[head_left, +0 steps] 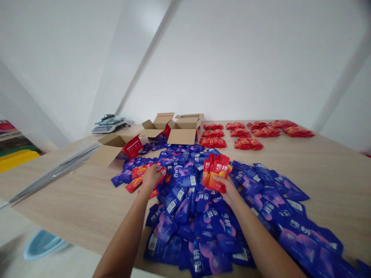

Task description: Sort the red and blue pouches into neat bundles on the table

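My right hand (227,186) is closed on a few red snack packets (216,166), fanned out above the pile with their printed fronts showing. My left hand (152,175) reaches down among loose red packets (133,184) on the pile's left side. Its fingers are curled onto a red packet (163,172), partly hidden by the hand. Beneath both hands spreads a large heap of dark blue packets (185,202) with pink and purple pictures and white lettering.
Open cardboard boxes (182,136) stand behind the heap. Stacks of red packets (248,143) lie in rows at the back right of the wooden table (72,195). A scale (108,126) sits back left, near long thin strips (55,173). On the floor is a blue basin (43,244).
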Motion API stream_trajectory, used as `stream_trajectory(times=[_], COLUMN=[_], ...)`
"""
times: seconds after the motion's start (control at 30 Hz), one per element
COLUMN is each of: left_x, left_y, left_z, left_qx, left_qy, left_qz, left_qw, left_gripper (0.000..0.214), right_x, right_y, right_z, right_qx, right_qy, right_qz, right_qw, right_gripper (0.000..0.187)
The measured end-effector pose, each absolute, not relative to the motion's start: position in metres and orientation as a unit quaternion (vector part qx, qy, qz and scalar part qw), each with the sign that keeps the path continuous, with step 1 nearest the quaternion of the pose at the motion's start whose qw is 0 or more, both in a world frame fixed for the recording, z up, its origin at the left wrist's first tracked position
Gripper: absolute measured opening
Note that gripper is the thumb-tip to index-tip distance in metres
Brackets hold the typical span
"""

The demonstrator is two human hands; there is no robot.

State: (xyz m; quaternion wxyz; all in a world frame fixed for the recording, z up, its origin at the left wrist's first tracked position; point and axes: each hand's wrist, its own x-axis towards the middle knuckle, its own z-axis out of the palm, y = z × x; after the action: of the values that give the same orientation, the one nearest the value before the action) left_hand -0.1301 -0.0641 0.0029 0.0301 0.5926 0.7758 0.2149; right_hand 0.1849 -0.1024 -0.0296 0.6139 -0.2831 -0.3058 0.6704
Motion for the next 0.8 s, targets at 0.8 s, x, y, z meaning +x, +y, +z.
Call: stream_trajectory(times=[0.8], left_x=[-0.008], left_y=[-0.042], left_z=[-0.023], left_qx=[0.669], left_qy=[0.645], left_qz=[0.319], left_qw=[0.187], left_gripper=[0.031], right_x=[0.188], right_y=[-0.098], right_z=[-0.026], right_qx=[-0.277], right_qy=[-0.262], right_qz=[0.706], right_qw=[0.597], right_gripper=[0.037])
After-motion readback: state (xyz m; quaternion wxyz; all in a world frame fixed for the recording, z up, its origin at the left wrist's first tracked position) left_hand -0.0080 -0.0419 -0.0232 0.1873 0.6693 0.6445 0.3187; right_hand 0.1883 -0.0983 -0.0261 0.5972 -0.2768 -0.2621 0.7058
